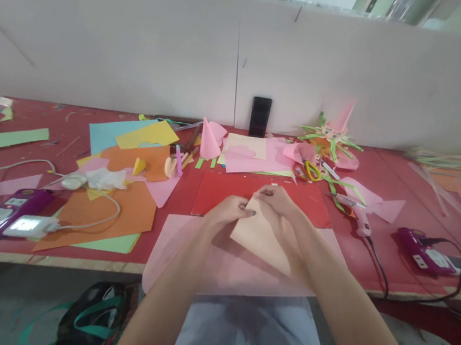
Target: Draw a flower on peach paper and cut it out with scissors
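Observation:
My left hand pinches the left edge of a cream sheet of paper, its thumb lying on the sheet. At the sheet's top corner, the fingers of my right hand are closed on the paper. The cream sheet is tilted above a large pink sheet at the table's front edge. Part of the cream sheet is hidden behind my right forearm. Just beyond my hands lies a flat red board.
A pink glue gun lies to the right, its cord running to a purple power strip. Scissors, a pink paper cone and an upright phone stand or lie behind. Orange paper and another purple power strip are left.

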`<state>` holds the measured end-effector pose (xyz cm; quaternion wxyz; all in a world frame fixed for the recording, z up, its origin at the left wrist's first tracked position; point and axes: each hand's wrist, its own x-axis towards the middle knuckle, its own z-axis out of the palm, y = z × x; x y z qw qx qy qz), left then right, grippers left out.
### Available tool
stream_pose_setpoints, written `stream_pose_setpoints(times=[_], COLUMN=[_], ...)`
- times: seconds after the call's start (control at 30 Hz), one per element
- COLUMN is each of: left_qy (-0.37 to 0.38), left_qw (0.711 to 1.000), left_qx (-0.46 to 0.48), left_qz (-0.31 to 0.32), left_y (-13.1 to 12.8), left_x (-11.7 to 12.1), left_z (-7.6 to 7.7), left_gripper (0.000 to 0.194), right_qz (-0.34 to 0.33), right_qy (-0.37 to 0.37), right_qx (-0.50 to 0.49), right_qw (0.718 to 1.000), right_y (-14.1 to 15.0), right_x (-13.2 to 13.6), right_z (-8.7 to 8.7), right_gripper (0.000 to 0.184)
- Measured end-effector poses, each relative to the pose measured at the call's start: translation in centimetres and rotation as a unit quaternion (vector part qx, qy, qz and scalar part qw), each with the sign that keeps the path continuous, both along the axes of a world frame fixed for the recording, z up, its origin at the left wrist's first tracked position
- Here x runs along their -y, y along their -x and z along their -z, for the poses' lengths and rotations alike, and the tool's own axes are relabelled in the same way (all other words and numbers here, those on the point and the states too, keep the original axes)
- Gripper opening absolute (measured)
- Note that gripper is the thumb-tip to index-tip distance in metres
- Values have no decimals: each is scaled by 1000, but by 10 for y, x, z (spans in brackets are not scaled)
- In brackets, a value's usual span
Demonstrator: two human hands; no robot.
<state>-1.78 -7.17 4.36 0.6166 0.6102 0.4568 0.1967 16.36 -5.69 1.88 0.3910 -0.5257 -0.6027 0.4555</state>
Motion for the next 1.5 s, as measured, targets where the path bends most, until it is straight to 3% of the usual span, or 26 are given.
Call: stream_pose_setpoints(times=[0.1,0.2,0.3,0.5,0.73,1.03,1.23,1.5], left_qy=[16,-14,-21,80,20,-105,-75,-103], left_qw=[999,998,997,996,993,982,982,974], left_qx=[-4,-42,-61,-45,-7,-2,57,47], left_qz=[49,55,46,-24,-117,-157,-162,-196], left_y=[6,13,18,19,16,13,12,9], left_x=[-2,-6,-8,-10,-16,-18,-20,-22], left_z=[0,2,1,2,10,13,19,26], left_gripper=[30,29,26,21,23,22,9,12], right_qz=[35,66,96,166,196,234,252,287], right_qy=[-3,-1,-7,-15,-40,-39,-46,-59], right_qx=[-15,-25,-26,-54,-73,-93,-93,-66], right_qw=[999,998,995,985,977,967,962,954], right_y=[-4,-10,-17,-24,-23,-21,-22,-15], right_x=[-3,-6,-8,-12,-18,-21,-22,-19], right_z=[4,9,13,16,19,16,18,16], right_gripper=[25,30,33,36,35,37,36,31])
